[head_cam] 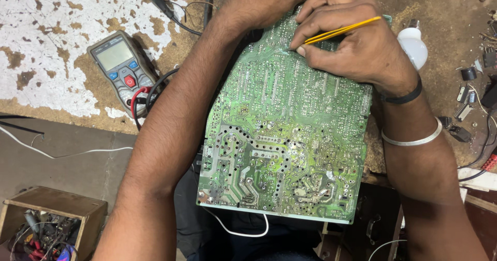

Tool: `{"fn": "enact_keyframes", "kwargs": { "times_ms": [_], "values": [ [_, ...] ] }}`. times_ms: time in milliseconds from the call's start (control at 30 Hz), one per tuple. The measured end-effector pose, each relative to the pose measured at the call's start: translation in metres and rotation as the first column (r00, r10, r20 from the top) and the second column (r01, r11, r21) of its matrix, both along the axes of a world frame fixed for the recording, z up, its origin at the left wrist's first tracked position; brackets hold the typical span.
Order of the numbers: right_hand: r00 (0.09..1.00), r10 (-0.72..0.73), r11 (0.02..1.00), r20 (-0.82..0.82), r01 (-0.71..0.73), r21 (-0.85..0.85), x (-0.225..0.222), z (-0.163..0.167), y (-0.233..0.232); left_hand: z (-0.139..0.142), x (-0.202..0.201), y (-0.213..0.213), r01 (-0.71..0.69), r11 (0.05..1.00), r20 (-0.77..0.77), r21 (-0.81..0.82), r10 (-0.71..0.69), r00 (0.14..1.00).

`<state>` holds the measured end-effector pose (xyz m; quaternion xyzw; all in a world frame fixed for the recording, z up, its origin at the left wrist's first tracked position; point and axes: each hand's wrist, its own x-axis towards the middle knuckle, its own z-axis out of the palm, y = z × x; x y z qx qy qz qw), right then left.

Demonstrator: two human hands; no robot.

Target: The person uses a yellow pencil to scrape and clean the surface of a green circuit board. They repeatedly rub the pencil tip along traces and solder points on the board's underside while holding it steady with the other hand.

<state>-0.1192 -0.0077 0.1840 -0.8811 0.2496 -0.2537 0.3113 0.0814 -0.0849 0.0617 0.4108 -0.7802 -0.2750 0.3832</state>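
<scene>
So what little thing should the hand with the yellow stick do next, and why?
Probably nudge the tip a touch along the solder joints. The right hand pinches the yellow tool with its tip already on the green circuit board, and the left hand grips the board's far edge.
</scene>
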Motion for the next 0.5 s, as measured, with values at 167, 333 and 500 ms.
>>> {"fn": "enact_keyframes", "kwargs": {
  "times_ms": [167, 333, 500],
  "values": [
    [1.000, -0.002, 1.000, 0.013, 0.002, -0.004, -0.0004, -0.0015, -0.0002, 0.0011, -0.0005, 0.0004, -0.014, 1.000, 0.011, 0.017, 0.014, 1.000],
    [0.999, -0.037, 0.992, -0.013, 0.039, 0.122, -0.0010, -0.0035, -0.0014, 0.0015, -0.0006, 0.0006, -0.018, 1.000, 0.021, 0.019, 0.018, 1.000],
    [1.000, -0.007, 0.999, 0.014, 0.007, 0.040, -0.0026, -0.0069, -0.0023, -0.0002, -0.0004, -0.0004, -0.004, 1.000, 0.001, -0.012, 0.004, 1.000]
  ]
}}
